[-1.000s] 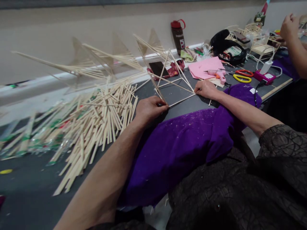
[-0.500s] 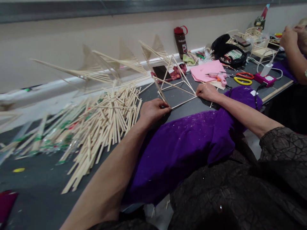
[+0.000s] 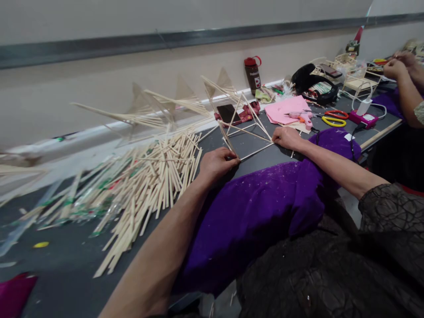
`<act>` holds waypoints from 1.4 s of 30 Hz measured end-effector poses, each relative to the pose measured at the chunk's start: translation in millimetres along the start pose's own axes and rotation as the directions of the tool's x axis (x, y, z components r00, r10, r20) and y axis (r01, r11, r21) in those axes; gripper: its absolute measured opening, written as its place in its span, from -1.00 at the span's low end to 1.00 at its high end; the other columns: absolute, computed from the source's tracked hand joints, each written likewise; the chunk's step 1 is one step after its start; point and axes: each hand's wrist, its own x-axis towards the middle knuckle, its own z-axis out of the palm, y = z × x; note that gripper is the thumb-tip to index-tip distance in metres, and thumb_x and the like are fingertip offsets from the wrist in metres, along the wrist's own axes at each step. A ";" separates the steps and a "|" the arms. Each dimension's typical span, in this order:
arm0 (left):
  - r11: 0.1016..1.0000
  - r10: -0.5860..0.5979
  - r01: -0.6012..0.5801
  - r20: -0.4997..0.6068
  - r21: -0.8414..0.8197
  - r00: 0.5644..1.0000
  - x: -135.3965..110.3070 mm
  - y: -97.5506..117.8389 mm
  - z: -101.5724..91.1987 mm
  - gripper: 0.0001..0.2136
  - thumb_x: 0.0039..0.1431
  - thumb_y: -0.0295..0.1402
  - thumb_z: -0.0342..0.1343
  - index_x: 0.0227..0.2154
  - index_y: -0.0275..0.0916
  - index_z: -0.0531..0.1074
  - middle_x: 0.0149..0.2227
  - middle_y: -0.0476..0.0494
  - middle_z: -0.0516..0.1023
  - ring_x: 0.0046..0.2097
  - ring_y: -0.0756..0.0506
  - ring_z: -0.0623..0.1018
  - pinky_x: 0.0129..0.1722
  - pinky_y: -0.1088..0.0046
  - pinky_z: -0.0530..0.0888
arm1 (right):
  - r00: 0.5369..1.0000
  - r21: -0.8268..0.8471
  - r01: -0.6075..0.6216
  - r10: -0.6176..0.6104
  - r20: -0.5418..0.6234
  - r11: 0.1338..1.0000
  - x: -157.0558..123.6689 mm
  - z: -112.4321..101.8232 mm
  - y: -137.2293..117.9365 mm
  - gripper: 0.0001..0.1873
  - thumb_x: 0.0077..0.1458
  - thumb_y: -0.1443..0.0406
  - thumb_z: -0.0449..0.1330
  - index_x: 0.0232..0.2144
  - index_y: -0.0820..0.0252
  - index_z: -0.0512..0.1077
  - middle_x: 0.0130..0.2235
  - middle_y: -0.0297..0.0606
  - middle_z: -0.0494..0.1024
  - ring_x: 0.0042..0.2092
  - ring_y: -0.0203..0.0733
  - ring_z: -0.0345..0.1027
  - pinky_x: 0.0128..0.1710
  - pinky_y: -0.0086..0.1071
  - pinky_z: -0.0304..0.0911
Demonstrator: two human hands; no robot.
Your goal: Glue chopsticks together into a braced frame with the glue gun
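Note:
A pyramid-shaped frame of thin wooden sticks (image 3: 247, 128) stands on the dark table (image 3: 66, 274). My left hand (image 3: 217, 164) is closed in a pinch on its near left corner. At the near right corner, my right hand (image 3: 287, 137) pinches the frame too. Both forearms lie across a purple cloth (image 3: 255, 207) at the table edge.
A big heap of loose sticks (image 3: 145, 185) lies left, with finished stick shapes (image 3: 159, 108) behind it. Beyond the frame are a phone (image 3: 228, 113), a bottle (image 3: 252, 74), pink paper (image 3: 288, 108), a glue gun (image 3: 300, 117) and scissors (image 3: 334, 118). Another person's hands (image 3: 399, 66) work at far right.
The view has tilted up and shifted right, so everything sits lower and further right in the picture. Both hands keep their hold on the frame's corners.

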 end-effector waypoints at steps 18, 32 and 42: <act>0.894 -0.023 0.066 0.102 -0.443 0.995 -3.7 -17.7 -6.8 -0.76 -0.10 -0.23 0.34 -0.35 -0.19 0.74 -0.22 -0.19 0.73 -0.22 -0.17 0.62 -0.16 0.32 0.52 | 0.998 0.043 0.025 -0.022 -0.053 0.999 1.5 8.5 7.8 -0.67 0.22 0.42 0.19 -0.12 0.16 0.74 -0.04 -0.14 0.72 -0.06 -0.07 0.54 -0.16 -0.30 0.26; 0.799 -0.360 0.278 -0.053 -0.533 0.931 -8.9 -0.4 -14.4 -0.83 0.05 -0.29 0.29 -0.57 -0.21 0.49 -0.64 0.03 0.40 -0.60 0.03 0.31 -0.57 0.48 0.23 | 0.998 0.041 0.018 -0.016 -0.056 0.999 -0.4 7.1 5.4 -0.66 0.25 0.42 0.16 -0.12 0.16 0.73 -0.02 -0.15 0.72 -0.05 -0.07 0.54 -0.17 -0.29 0.25; 0.919 -0.152 0.135 -0.018 -0.370 0.988 -15.2 -6.1 2.5 -0.71 -0.02 -0.16 0.30 -0.29 -0.23 0.72 -0.37 -0.11 0.70 -0.35 -0.10 0.57 -0.31 0.39 0.44 | 0.999 0.041 0.020 -0.018 -0.048 0.999 -0.4 7.3 5.8 -0.67 0.27 0.41 0.16 -0.12 0.18 0.72 -0.02 -0.14 0.71 -0.05 -0.07 0.53 -0.17 -0.28 0.23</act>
